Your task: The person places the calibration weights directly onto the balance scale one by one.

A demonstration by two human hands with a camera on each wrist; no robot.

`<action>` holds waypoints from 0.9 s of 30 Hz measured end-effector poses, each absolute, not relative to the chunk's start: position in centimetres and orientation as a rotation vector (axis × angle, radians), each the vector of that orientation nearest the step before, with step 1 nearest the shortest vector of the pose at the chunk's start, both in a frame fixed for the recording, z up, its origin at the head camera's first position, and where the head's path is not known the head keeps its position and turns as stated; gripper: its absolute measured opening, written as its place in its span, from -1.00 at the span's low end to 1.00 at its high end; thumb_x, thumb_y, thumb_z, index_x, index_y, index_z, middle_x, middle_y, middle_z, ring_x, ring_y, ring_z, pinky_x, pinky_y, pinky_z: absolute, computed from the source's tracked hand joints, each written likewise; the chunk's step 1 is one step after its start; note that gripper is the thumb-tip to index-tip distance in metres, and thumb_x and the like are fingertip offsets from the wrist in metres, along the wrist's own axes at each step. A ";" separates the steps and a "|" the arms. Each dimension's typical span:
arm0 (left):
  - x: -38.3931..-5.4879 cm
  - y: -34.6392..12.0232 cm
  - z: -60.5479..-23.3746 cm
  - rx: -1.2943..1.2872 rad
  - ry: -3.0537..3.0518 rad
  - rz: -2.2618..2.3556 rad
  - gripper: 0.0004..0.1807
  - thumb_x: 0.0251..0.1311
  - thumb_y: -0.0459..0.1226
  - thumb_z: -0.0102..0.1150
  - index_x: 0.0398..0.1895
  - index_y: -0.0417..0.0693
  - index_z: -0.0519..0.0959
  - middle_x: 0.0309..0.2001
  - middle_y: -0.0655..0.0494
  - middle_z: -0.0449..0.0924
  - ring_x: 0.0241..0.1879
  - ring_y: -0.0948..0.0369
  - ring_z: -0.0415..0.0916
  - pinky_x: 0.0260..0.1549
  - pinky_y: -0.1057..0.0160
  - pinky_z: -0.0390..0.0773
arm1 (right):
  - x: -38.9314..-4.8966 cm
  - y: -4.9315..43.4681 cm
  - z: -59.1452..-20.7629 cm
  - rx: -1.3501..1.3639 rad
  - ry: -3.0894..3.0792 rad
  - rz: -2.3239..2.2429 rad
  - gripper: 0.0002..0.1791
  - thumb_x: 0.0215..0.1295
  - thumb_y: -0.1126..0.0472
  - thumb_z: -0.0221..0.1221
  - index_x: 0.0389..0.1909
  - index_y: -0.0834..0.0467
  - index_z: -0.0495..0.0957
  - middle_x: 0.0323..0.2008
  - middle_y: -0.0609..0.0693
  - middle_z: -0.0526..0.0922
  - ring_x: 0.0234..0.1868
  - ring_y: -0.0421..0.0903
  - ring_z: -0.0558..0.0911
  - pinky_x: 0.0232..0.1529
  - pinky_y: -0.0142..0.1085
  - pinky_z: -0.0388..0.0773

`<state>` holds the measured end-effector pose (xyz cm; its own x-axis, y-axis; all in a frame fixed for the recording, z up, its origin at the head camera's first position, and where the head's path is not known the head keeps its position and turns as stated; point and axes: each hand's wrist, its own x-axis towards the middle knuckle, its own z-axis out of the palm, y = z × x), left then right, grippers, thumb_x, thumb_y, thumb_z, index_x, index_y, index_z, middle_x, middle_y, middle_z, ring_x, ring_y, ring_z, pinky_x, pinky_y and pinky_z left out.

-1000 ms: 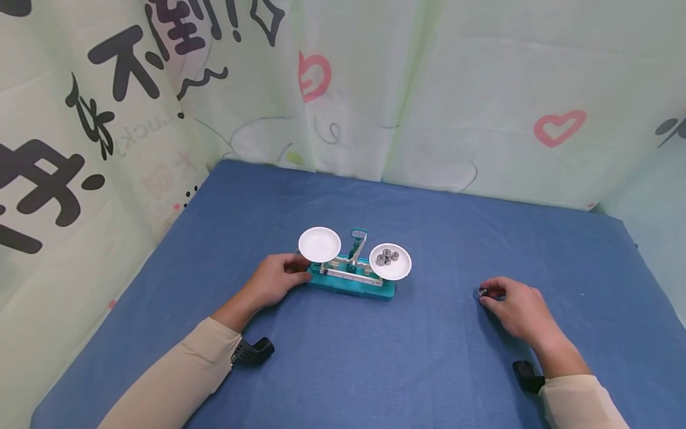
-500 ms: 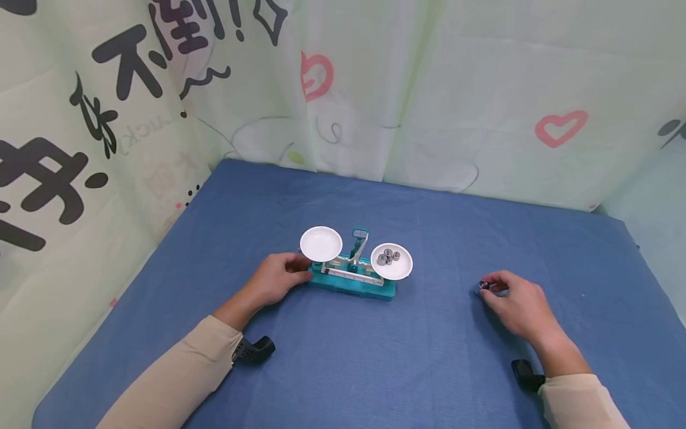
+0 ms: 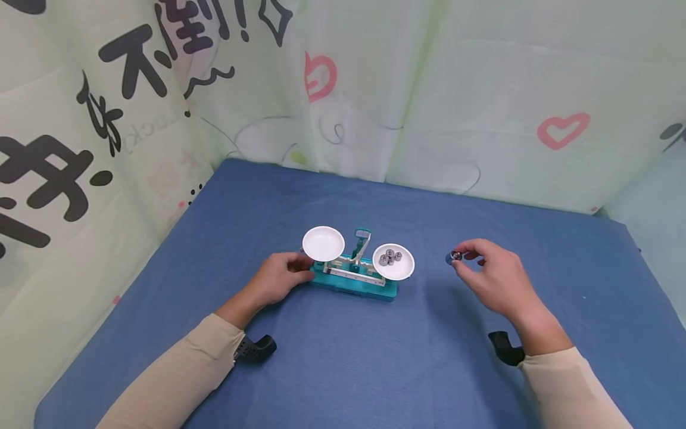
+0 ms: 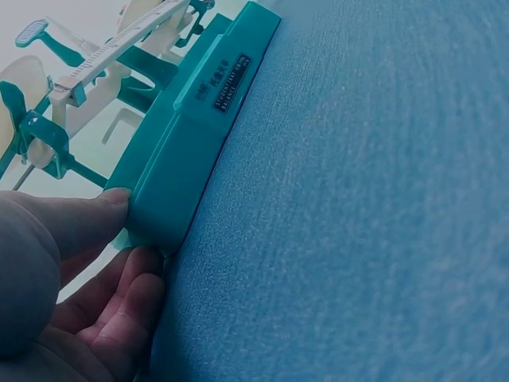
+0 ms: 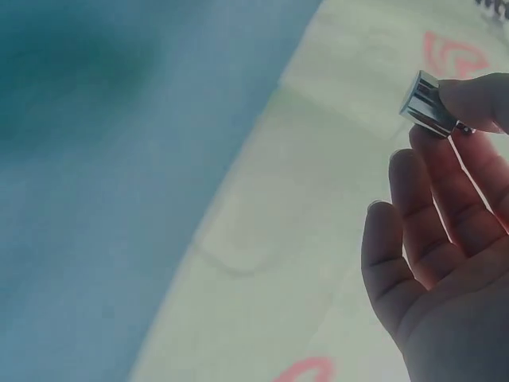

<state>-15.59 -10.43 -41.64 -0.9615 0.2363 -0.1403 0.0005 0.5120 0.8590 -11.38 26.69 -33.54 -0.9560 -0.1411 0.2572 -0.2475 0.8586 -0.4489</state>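
Note:
A teal balance scale stands mid-table with two white pans. Nothing lies in its left pan; several small metal weights sit in the right pan. My left hand grips the left end of the base, thumb on its upper edge and fingers curled at the end. Raised over the cloth to the right of the scale, my right hand pinches a shiny cylindrical metal weight between thumb and fingertips, the other fingers loosely extended.
Blue cloth covers the table. A pale printed curtain hangs along the back and left edges. Black wrist-camera mounts sit at both sleeves.
My right hand has lifted the metal weight off the cloth and carried it left and upward, nearer the scale. The left hand stays on the base.

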 end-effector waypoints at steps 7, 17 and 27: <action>-15.6 -10.4 -41.8 0.206 2.525 1.403 -0.67 0.28 -0.24 0.33 0.07 -0.16 0.66 -0.04 0.03 0.67 -0.02 0.11 0.58 0.01 0.06 0.54 | -12.4 23.6 -31.5 0.454 -2.806 0.719 -0.83 0.29 0.33 0.28 -0.12 0.26 0.64 -0.15 0.14 0.66 -0.09 0.14 0.58 0.00 0.14 0.50; -15.7 -10.5 -41.8 0.224 2.525 1.423 -0.69 0.29 -0.26 0.32 0.06 -0.16 0.66 -0.04 0.03 0.68 -0.01 0.10 0.59 0.02 0.06 0.54 | -14.2 19.6 -29.1 0.630 -2.775 0.781 -0.83 0.33 0.32 0.24 -0.09 0.25 0.63 -0.15 0.09 0.65 -0.06 0.09 0.59 0.03 0.06 0.52; -15.6 -10.5 -41.6 0.241 2.534 1.425 -0.69 0.29 -0.26 0.32 0.06 -0.18 0.66 -0.03 0.01 0.68 -0.01 0.08 0.59 0.02 0.05 0.54 | -16.0 15.7 -28.3 0.731 -2.808 0.863 -0.80 0.35 0.28 0.24 -0.05 0.22 0.64 -0.10 0.07 0.65 0.00 0.04 0.57 0.07 -0.02 0.49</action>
